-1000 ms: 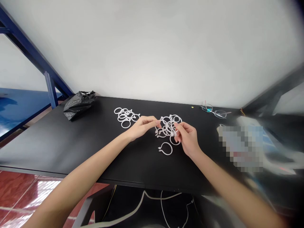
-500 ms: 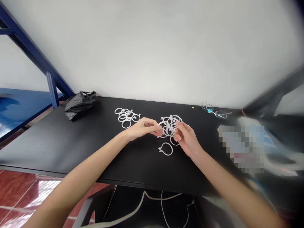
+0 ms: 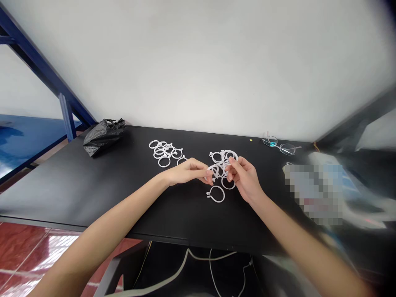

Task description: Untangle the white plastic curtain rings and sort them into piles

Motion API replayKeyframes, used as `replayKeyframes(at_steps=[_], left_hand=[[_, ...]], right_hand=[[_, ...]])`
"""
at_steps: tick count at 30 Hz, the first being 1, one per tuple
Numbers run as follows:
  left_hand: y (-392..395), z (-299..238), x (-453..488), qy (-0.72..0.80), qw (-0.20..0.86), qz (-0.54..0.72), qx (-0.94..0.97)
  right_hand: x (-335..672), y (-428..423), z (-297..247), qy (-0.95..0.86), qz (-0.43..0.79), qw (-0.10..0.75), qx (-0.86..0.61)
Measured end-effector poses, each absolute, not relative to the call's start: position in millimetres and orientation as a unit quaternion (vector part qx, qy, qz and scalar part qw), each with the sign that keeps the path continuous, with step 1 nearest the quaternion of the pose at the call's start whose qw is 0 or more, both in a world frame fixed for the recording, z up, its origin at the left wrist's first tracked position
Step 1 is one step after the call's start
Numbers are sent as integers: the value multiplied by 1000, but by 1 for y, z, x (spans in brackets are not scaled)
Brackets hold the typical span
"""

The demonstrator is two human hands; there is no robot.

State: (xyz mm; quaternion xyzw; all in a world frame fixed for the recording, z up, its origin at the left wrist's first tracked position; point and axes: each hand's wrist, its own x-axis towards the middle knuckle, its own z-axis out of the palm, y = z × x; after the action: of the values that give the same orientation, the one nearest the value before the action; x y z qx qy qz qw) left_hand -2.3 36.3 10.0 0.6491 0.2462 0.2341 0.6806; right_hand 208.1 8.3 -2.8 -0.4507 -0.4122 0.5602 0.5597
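A pile of white plastic rings (image 3: 223, 158) lies in the middle of the black table (image 3: 93, 185). My left hand (image 3: 188, 172) and my right hand (image 3: 244, 177) meet just in front of that pile, both pinching one white ring (image 3: 216, 170) held between their fingertips. A single ring (image 3: 215, 194) lies flat on the table just below my hands. A second group of white rings (image 3: 164, 151) is spread out to the left of my left hand.
A crumpled black plastic bag (image 3: 103, 134) sits at the table's back left. Eyeglasses (image 3: 280, 145) lie at the back right, near blurred papers (image 3: 315, 194). A blue metal frame (image 3: 46, 78) rises on the left. Cables (image 3: 213, 268) hang under the table's front edge.
Both hands have drawn a little toward me from the ring pile and closed in on one ring. One more ring now lies at the right end of the left group.
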Motion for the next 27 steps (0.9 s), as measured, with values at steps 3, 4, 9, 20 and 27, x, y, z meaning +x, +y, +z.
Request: replayKeyframes(at_steps=[3, 4, 9, 20, 27], left_hand=[[39, 6, -2, 274, 687, 294, 606], [40, 6, -2, 284, 686, 318, 590], [45, 6, -4, 316, 664, 390, 553], [48, -2, -3, 298, 722, 357, 512], [39, 1, 3, 274, 746, 301, 527]], right_hand=[[210, 6, -1, -476, 524, 532, -464], [210, 5, -1, -503, 506, 518, -471], [212, 2, -1, -598, 415, 470, -500], [211, 0, -9, -628, 345, 481, -506], [207, -7, -9, -720, 315, 462, -412]])
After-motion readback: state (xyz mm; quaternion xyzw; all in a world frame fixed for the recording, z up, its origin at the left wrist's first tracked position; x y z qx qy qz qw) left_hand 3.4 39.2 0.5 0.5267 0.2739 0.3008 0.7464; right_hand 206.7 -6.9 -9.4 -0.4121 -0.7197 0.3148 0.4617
